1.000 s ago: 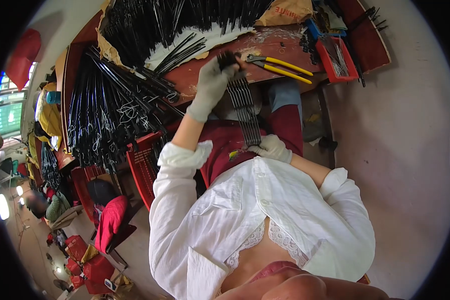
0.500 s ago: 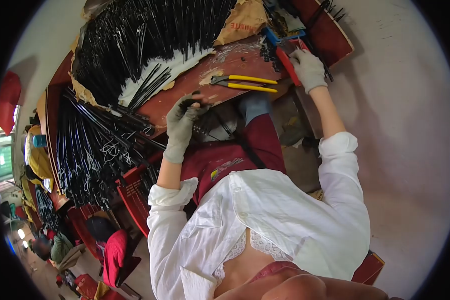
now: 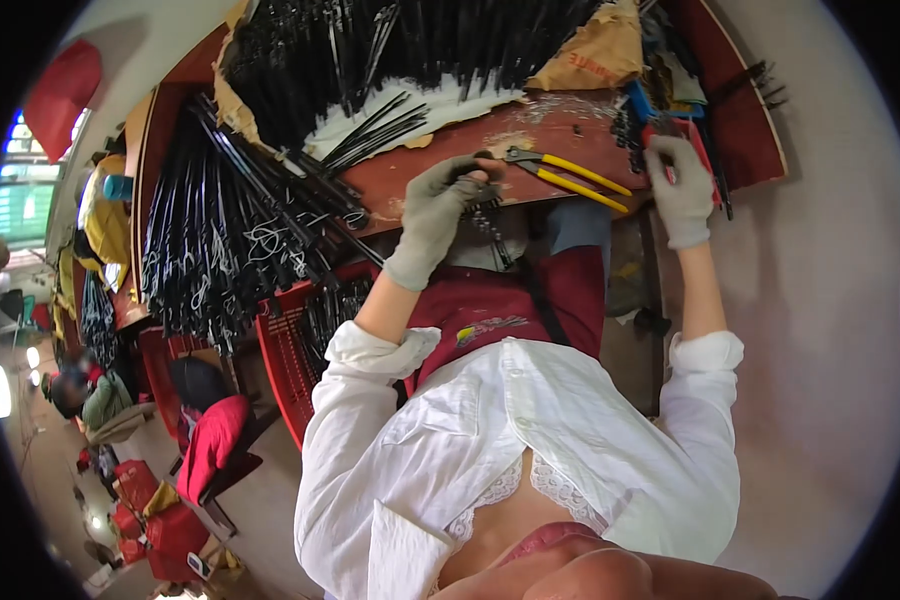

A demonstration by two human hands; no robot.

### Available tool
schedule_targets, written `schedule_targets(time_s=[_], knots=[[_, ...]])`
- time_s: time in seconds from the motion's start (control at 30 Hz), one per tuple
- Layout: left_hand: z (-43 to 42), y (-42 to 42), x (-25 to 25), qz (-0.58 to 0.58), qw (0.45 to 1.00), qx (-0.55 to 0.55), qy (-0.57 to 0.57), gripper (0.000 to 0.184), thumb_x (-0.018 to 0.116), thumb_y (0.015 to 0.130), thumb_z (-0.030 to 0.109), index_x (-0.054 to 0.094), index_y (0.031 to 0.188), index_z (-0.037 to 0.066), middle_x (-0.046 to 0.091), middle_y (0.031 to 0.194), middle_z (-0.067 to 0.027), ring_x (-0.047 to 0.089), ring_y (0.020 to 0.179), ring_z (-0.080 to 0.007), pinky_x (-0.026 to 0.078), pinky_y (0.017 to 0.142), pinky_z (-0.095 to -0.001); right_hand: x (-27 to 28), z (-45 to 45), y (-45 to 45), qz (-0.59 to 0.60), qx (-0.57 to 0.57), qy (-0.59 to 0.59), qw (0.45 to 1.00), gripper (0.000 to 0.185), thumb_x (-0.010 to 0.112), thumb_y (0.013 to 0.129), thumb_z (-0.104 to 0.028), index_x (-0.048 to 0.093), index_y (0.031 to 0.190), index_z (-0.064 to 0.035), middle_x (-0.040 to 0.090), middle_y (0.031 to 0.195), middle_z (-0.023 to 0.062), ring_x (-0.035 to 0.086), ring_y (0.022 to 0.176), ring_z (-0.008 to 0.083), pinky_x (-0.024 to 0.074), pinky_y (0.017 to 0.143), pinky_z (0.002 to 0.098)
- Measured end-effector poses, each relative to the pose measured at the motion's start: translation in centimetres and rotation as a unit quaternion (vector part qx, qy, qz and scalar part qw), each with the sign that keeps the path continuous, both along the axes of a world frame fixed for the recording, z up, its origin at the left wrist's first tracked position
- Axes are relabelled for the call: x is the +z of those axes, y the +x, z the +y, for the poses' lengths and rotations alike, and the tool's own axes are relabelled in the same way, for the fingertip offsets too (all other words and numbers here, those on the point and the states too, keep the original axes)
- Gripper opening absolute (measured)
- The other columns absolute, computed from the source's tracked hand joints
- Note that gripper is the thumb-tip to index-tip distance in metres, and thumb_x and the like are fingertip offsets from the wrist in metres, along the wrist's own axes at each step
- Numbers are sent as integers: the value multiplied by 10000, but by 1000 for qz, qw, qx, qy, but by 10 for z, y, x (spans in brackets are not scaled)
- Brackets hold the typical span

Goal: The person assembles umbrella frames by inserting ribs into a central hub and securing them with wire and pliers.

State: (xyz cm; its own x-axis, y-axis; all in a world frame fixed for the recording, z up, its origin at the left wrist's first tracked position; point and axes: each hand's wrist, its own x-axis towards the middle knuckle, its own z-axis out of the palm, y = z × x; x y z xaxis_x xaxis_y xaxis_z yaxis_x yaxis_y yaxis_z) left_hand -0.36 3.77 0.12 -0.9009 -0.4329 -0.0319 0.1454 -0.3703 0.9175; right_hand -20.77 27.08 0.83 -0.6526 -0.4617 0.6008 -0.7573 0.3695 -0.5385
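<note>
My left hand [image 3: 440, 210], in a pale grey glove with dark fingertips, is at the table's front edge. Its thumb and fingers are pressed together, and what they pinch is too small to make out. Black thin parts [image 3: 490, 225] show just below it, above my lap. My right hand [image 3: 682, 190], gloved too, is at a red tray [image 3: 705, 150] on the right. Its fingers curl inward at the tray, with any held thing hidden. Pincers with yellow handles [image 3: 580, 185] lie between my hands, jaws toward the left one.
A large heap of black rods [image 3: 400, 50] covers the back of the red-brown table [image 3: 560, 125]. Bundled black rods with white loops [image 3: 240, 230] hang at the left. A blue bin [image 3: 660, 100] adjoins the red tray. A red chair [image 3: 282, 370] stands beside me.
The view has swung, so the table appears farther right. My left hand's fingers have come together close to the pincers. My right hand stays by the red tray, its fingers shifted.
</note>
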Motion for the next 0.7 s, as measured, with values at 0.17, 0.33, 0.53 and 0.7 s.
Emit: schedule_targets(time_s=[0.17,0.33,0.53,0.7], knots=[[8,-2,5,12,1000,-6,20,210,520,895,-4,576,1093,-44,641,1005,-129,625,936,-180,531,835,-311,38,-59,74,-71,193,17,979,184,658,779,-88,673,950,-153,616,837,57,616,755,217,503,625,311],[9,0,5,11,1000,5,-3,200,531,895,8,586,1082,-36,651,986,-108,625,919,-164,524,819,-292,40,-83,84,-1,175,22,984,166,663,766,-129,675,923,-183,597,798,0,600,731,210,490,582,324],[13,-1,8,6,1000,17,-7,189,563,883,22,600,1060,-33,659,965,-97,626,875,-142,515,801,-270,39,-84,88,-4,172,25,985,176,665,761,-123,672,927,-182,606,823,4,602,756,209,495,599,323],[17,-3,6,-12,999,30,-4,196,593,872,39,611,1054,-31,668,933,-83,625,840,-129,507,777,-248,41,-84,90,-79,184,21,979,201,666,747,-114,671,939,-172,606,822,15,601,757,211,495,611,318]])
